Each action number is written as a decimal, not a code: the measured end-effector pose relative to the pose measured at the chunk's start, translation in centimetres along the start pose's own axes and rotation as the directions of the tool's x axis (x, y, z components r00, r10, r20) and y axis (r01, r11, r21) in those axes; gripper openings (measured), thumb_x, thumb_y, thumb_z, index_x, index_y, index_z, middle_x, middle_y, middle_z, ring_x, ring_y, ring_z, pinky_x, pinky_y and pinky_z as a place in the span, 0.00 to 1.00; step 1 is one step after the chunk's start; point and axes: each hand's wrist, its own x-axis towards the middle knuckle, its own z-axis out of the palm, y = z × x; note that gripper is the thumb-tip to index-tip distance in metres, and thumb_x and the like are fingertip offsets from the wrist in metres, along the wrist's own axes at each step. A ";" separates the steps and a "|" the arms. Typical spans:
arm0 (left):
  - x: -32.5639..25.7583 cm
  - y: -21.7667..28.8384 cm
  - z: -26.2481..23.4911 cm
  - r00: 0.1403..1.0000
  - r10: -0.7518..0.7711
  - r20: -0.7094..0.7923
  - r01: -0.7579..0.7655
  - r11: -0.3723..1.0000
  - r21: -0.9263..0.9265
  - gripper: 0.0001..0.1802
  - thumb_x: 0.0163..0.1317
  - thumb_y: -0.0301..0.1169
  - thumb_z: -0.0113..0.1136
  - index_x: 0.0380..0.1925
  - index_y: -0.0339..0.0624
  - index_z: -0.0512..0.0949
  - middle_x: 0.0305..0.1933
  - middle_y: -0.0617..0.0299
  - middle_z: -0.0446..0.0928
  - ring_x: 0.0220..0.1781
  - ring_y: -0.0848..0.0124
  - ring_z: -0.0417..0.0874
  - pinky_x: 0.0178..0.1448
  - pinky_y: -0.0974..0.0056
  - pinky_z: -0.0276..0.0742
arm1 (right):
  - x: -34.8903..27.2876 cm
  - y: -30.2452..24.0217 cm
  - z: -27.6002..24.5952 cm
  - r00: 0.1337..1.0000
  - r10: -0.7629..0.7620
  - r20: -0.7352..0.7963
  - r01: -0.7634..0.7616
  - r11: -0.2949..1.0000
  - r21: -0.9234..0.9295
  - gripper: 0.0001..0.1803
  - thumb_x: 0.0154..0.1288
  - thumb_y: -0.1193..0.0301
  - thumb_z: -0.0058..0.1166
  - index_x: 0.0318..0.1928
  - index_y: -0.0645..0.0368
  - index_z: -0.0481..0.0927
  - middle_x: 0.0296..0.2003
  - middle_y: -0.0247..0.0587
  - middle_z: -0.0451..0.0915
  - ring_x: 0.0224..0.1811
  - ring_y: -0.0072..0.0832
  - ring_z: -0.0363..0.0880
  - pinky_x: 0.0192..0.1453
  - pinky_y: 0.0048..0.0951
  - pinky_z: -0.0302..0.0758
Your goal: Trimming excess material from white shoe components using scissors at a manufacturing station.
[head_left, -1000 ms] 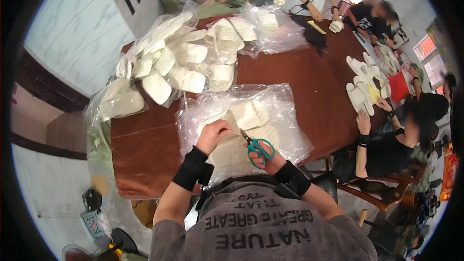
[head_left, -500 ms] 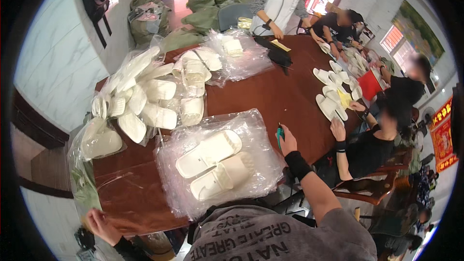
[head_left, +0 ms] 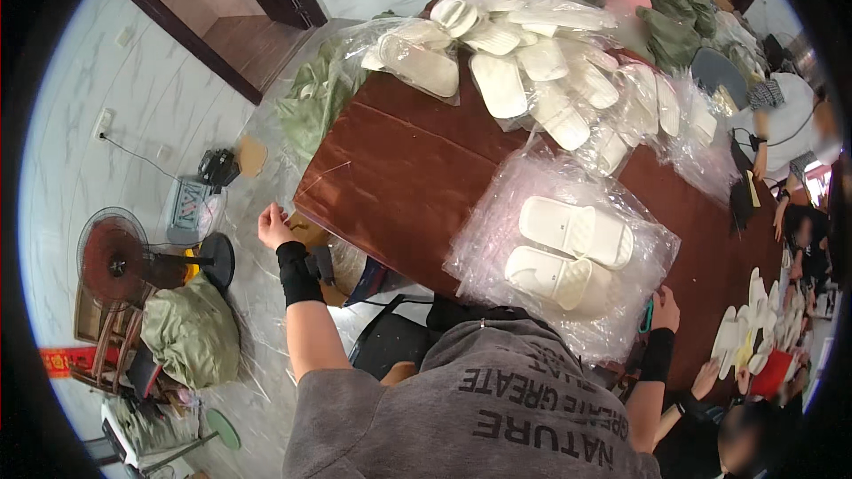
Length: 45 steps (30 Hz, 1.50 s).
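Note:
My left hand [head_left: 275, 227] is out past the table's left corner, fingers curled together; anything in them is too small to make out. My right hand [head_left: 666, 310] is closed around teal-handled scissors [head_left: 646, 316], beside the right edge of a stack of clear plastic bags [head_left: 479, 235]. On that stack lie two white slippers side by side, an upper one [head_left: 575, 231] and a lower one [head_left: 559, 278], toes to the right. A thin thread-like line [head_left: 327, 177] crosses the brown table cover [head_left: 399, 182] near my left hand.
Many bagged white slippers [head_left: 541, 62] are heaped along the far edge. Left of the table are a standing fan [head_left: 115, 262], a green sack [head_left: 191, 328] and a doorway [head_left: 244, 18]. At right, co-workers handle more slippers [head_left: 728, 337] and a red item [head_left: 770, 377].
My view has swung to the left, bringing the fan and floor into sight. My left hand remains out by the table's corner; my right hand still holds the scissors beside the bags.

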 end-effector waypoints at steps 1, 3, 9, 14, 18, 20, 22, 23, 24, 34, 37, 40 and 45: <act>0.4 -0.8 -0.5 1.000 0.000 -0.005 0.000 1.000 0.004 0.06 0.60 0.29 0.62 0.31 0.38 0.79 0.27 0.63 0.79 0.25 0.75 0.76 0.26 0.71 0.71 | -0.1 0.1 -0.1 1.000 -0.014 -0.005 0.014 0.999 0.042 0.20 0.66 0.60 0.50 0.56 0.50 0.73 0.44 0.47 0.81 0.47 0.45 0.79 0.50 0.43 0.73; 0.9 -1.8 -1.1 0.983 0.051 -0.175 -0.031 0.993 0.115 0.06 0.59 0.29 0.63 0.29 0.36 0.79 0.26 0.62 0.79 0.24 0.74 0.77 0.28 0.71 0.74 | -0.3 -0.3 -0.6 1.000 -0.024 -0.012 0.025 0.996 0.081 0.19 0.66 0.61 0.49 0.55 0.51 0.74 0.43 0.47 0.81 0.47 0.44 0.79 0.50 0.42 0.73; 1.7 -1.1 -3.8 0.870 0.185 -0.458 -0.094 0.972 0.213 0.07 0.58 0.29 0.62 0.28 0.36 0.79 0.23 0.61 0.78 0.24 0.73 0.77 0.27 0.69 0.74 | -1.4 -2.0 -1.3 0.996 -0.076 -0.042 0.083 0.980 0.180 0.17 0.65 0.65 0.51 0.53 0.53 0.76 0.40 0.47 0.82 0.44 0.42 0.80 0.48 0.38 0.74; 2.4 -0.7 -4.8 0.835 0.253 -0.489 -0.192 0.966 0.172 0.08 0.59 0.30 0.62 0.29 0.36 0.79 0.24 0.60 0.78 0.25 0.73 0.77 0.27 0.68 0.74 | -2.7 -3.5 -1.9 0.995 -0.096 0.008 0.093 0.979 0.182 0.18 0.65 0.66 0.51 0.55 0.56 0.76 0.42 0.48 0.81 0.43 0.40 0.81 0.48 0.36 0.75; 6.9 -3.1 -7.4 0.894 0.261 -0.365 -0.199 0.959 0.200 0.09 0.59 0.30 0.63 0.34 0.36 0.80 0.25 0.58 0.78 0.22 0.72 0.76 0.27 0.69 0.73 | -1.5 -3.2 -0.1 0.983 -0.180 -0.030 0.182 0.964 0.194 0.16 0.64 0.68 0.52 0.52 0.56 0.77 0.40 0.49 0.82 0.42 0.40 0.83 0.46 0.34 0.76; 9.8 -2.9 -11.1 0.923 0.282 -0.262 -0.207 0.938 0.280 0.18 0.59 0.34 0.64 0.47 0.35 0.76 0.37 0.49 0.79 0.35 0.63 0.80 0.39 0.62 0.77 | -0.9 -6.3 0.2 0.972 -0.230 0.042 0.211 0.940 0.268 0.17 0.63 0.73 0.51 0.53 0.53 0.77 0.46 0.47 0.80 0.43 0.38 0.82 0.47 0.33 0.77; 7.1 -4.0 -8.5 0.724 0.633 -0.275 -0.053 0.448 0.892 0.29 0.60 0.39 0.64 0.56 0.34 0.69 0.52 0.40 0.72 0.53 0.52 0.74 0.57 0.53 0.71 | -2.0 -9.6 -0.9 0.911 -0.409 -0.050 0.405 0.866 0.294 0.17 0.61 0.75 0.51 0.52 0.51 0.77 0.43 0.46 0.80 0.39 0.38 0.82 0.44 0.35 0.78; 4.7 -3.6 -5.9 0.774 0.618 -0.140 -0.247 0.498 0.831 0.30 0.60 0.40 0.63 0.57 0.33 0.68 0.57 0.40 0.68 0.59 0.50 0.68 0.63 0.51 0.64 | -3.1 -12.0 -2.1 0.855 -0.517 -0.037 0.516 0.844 0.145 0.17 0.59 0.75 0.52 0.51 0.50 0.78 0.41 0.45 0.79 0.38 0.39 0.81 0.43 0.36 0.78; 1.0 -3.0 -1.6 0.795 0.607 0.008 -0.432 0.557 0.709 0.31 0.61 0.41 0.62 0.58 0.32 0.67 0.61 0.39 0.65 0.64 0.48 0.63 0.68 0.49 0.58 | -3.8 -13.5 -4.0 0.719 -0.694 -0.039 0.686 0.700 0.198 0.18 0.58 0.75 0.53 0.50 0.49 0.78 0.41 0.42 0.79 0.40 0.38 0.79 0.44 0.35 0.77; -32.3 3.4 15.6 -0.370 0.281 0.886 -0.761 0.455 -0.462 0.24 0.62 0.33 0.55 0.59 0.53 0.70 0.69 0.60 0.62 0.74 0.55 0.55 0.71 0.44 0.53 | -4.0 -18.2 -5.0 0.336 -0.866 0.371 0.939 0.274 -0.210 0.17 0.60 0.66 0.49 0.51 0.45 0.77 0.46 0.39 0.72 0.43 0.37 0.75 0.42 0.32 0.75; -33.3 0.5 15.7 -0.376 0.164 0.912 -0.714 0.577 -0.398 0.27 0.64 0.36 0.52 0.65 0.55 0.65 0.73 0.60 0.55 0.75 0.53 0.51 0.73 0.45 0.50 | -4.1 -19.0 -7.3 0.547 -0.758 0.354 0.702 0.646 0.299 0.15 0.56 0.65 0.54 0.45 0.51 0.76 0.43 0.41 0.75 0.41 0.39 0.76 0.42 0.37 0.75; -32.2 -2.5 14.8 -0.382 0.207 0.901 -0.649 0.633 -0.421 0.25 0.67 0.40 0.44 0.61 0.39 0.69 0.73 0.50 0.54 0.74 0.44 0.48 0.75 0.49 0.46 | -3.7 -18.5 -7.3 0.327 -0.925 0.196 0.876 0.374 0.303 0.17 0.54 0.62 0.59 0.43 0.53 0.75 0.34 0.45 0.79 0.37 0.47 0.77 0.40 0.40 0.73; -33.1 -4.2 14.8 -0.410 0.203 0.889 -0.762 0.460 -0.456 0.24 0.66 0.42 0.46 0.58 0.40 0.70 0.63 0.45 0.64 0.69 0.43 0.57 0.72 0.46 0.53 | -6.0 -23.2 -8.5 0.553 -0.817 0.164 0.697 0.562 0.445 0.12 0.56 0.59 0.57 0.36 0.50 0.75 0.27 0.40 0.80 0.33 0.41 0.80 0.34 0.41 0.72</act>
